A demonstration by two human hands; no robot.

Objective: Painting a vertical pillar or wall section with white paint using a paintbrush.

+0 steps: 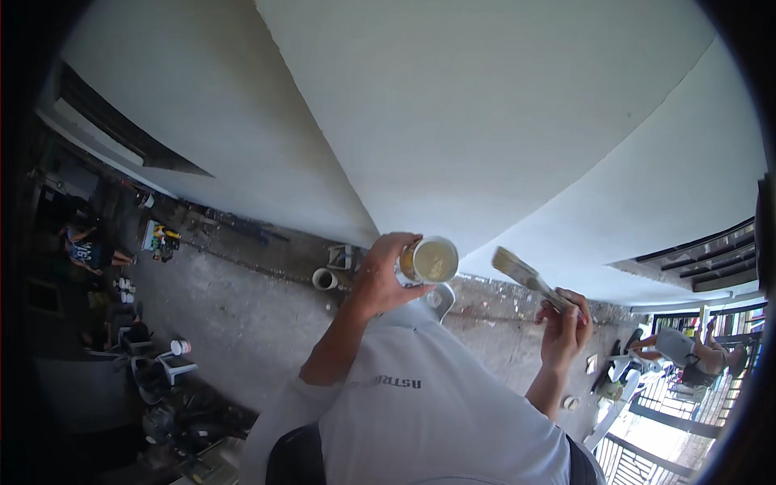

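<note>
My left hand [385, 273] is wrapped around a small can [431, 260] that holds a pale, cream-coloured liquid. The can's open top faces me. Off to its right, my right hand [565, 318] grips a paintbrush [522, 274] by the handle. The brush points up and left, its bristles apart from the can and coated in a light colour. Beyond both hands rises a white wall [473, 121] with a corner edge on each side.
A white bucket [325, 279] stands on the concrete floor [242, 315] at the wall's foot. At left are a person [88, 248] and a white plastic chair [176, 364] with a tub [180, 347]. Another person [685, 351] is by a metal gate [661, 418] at right.
</note>
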